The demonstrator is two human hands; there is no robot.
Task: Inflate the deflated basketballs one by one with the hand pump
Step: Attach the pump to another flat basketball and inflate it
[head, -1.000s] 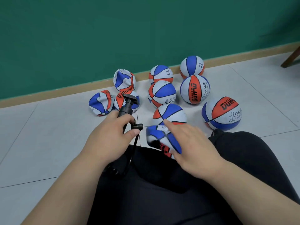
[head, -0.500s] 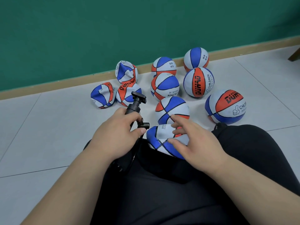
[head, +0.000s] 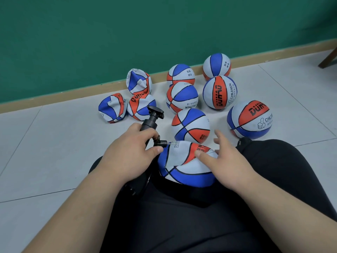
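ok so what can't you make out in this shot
Head view: lower barrel of the black plastic hand pump, hidden under the gripping left hand.
Head view: whether the thin metal needle is inside the limp blue, white and orange basketball; too small.
Head view: brown wooden leg, cut off by the right edge.

Floor (head: 45, 143) lies open left of the left hand (head: 127, 152). Ahead, round balls (head: 182, 96) and crumpled balls (head: 113, 108) crowd the tiles up to the wall (head: 164, 33), with narrow gaps. Pump (head: 150, 123) and lap ball (head: 184, 161) fill the space toward the right hand (head: 231, 161); a chair leg (head: 328, 59) stands far right.
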